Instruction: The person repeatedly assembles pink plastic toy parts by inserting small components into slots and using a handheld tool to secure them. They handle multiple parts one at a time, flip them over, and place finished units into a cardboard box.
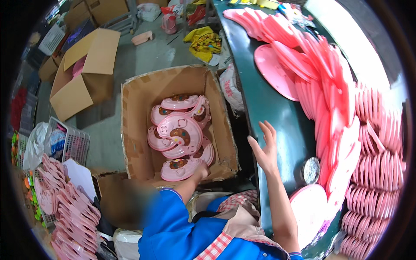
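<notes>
My left hand point(201, 170) reaches down into an open cardboard box point(130, 125) and grips the right end of a pink plastic toy piece point(178, 170) with a brown patch and coloured dots. Several similar pink pieces point(180, 134) are piled beyond it in the box. My right hand point(266, 149) is empty, its fingers and thumb spread, above the left edge of the dark green table point(277, 123). Long overlapping rows of flat pink plastic pieces point(323, 78) curve along that table. A round silvery object point(310, 170) lies near my right forearm.
Stacked pink parts point(375, 169) stand at the far right. More pink parts point(73, 212) are heaped at lower left, near a grey basket point(77, 145). Another open carton point(97, 69) stands on the floor at upper left; a yellow cloth point(203, 43) lies beyond the box.
</notes>
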`<state>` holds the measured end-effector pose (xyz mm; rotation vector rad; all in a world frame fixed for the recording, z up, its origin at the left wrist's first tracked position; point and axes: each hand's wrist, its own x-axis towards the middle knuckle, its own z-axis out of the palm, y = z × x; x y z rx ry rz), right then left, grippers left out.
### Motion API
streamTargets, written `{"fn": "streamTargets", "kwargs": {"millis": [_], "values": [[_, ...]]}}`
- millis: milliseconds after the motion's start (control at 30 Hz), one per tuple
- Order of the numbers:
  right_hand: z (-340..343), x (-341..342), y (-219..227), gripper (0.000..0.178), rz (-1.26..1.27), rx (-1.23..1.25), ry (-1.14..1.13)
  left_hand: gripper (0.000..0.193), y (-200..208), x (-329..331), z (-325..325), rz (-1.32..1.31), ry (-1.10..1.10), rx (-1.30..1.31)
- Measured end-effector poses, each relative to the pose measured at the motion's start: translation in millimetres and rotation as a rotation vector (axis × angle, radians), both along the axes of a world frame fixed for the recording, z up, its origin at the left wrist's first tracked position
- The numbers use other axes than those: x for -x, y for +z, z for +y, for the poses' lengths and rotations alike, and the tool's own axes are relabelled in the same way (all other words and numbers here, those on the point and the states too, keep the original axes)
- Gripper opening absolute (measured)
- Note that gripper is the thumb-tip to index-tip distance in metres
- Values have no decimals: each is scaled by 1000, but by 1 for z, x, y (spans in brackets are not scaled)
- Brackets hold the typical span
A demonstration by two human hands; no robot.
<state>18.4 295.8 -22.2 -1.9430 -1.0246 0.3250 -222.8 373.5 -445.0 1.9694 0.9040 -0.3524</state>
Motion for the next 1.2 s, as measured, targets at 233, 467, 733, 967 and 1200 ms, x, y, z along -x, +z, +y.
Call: {"fn": "streamTargets", "kwargs": {"millis": [233,467,733,967,1200], "values": [[-268,64,81,31,-56,-216,-472,18,232,-113,-72,-998,422,-202],[-503,157,47,27,-468,-54,-1330,13,464,-151,-221,-1353,-453,-14],[-662,191,25,70,-429,-549,-1804,64,435,-236,-287,-792,-1171,-754],[-776,99,75,87,-81,-463,-1199,71,446,-235,-343,-958,-1287,-665],[-695,102,72,59,-413,-503,-1429,38,460,-164,-346,-1083,-1581,-318]]}}
